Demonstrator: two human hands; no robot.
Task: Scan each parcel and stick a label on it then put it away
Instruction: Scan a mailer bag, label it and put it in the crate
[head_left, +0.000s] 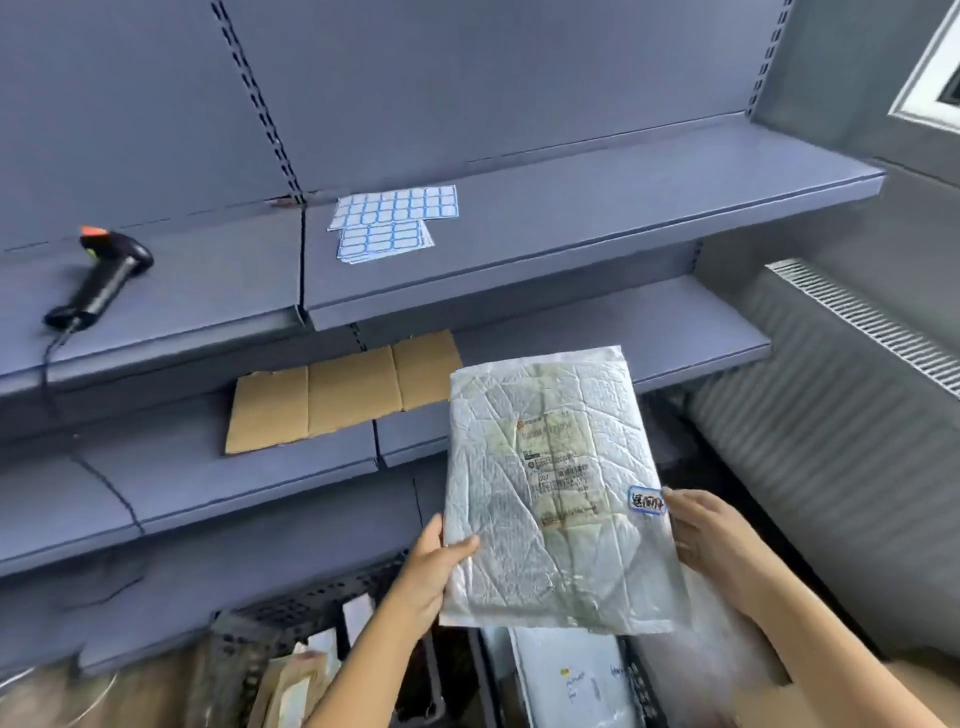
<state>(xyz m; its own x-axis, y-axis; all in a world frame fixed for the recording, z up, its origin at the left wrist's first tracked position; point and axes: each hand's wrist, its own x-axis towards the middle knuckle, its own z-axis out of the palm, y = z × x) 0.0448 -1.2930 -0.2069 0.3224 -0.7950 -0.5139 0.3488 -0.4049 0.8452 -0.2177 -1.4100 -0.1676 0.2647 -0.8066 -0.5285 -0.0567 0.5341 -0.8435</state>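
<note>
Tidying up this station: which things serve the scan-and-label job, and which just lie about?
For the job: silver parcel, stuck label on it, scanner, label sheets.
Lying about: flattened cardboard, radiator.

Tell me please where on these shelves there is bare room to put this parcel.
The upper shelf is bare right of the label sheets, and between them and the scanner. The second shelf is bare right of the cardboard. The basket below is crowded with parcels.
</note>
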